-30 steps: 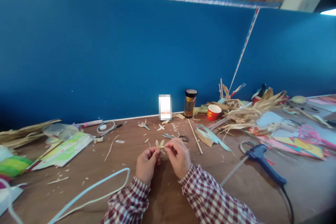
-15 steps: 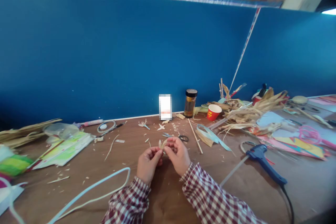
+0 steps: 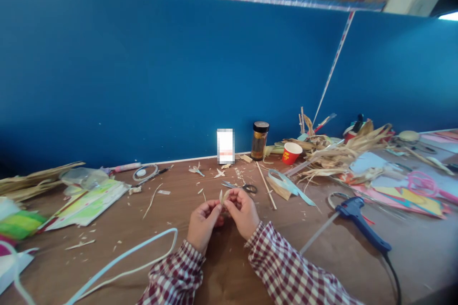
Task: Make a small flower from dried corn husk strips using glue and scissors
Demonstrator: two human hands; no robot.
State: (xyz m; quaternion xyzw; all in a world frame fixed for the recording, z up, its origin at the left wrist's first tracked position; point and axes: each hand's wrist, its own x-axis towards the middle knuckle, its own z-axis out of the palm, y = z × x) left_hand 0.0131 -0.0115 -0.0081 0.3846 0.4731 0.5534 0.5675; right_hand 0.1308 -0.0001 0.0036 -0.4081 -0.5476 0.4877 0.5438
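Both my hands meet over the middle of the table, pinching small pale pieces of corn husk [image 3: 221,197] between thumbs and fingertips. My left hand [image 3: 203,223] is closed on the lower end of the husk. My right hand [image 3: 243,212] grips it from the other side, its fingers curled. Narrow pointed tips stick up between the fingers; the rest is hidden. Just beyond the hands lie scissors [image 3: 250,188] with dark handles. Small cut husk pieces [image 3: 196,170] lie farther back on the brown table [image 3: 136,252].
A blue glue gun [image 3: 361,219] with its cord lies at the right. A dark-lidded jar [image 3: 260,142] and red paper cup [image 3: 292,153] stand at the back, beside heaped dried husks [image 3: 343,157]. A pale blue cable [image 3: 132,244] loops at front left; a thin stick [image 3: 266,186] lies behind my right hand.
My fingertips have shifted slightly on the husk, and its pointed tips have moved a little to the right and closer together. Everything on the table stays in place.
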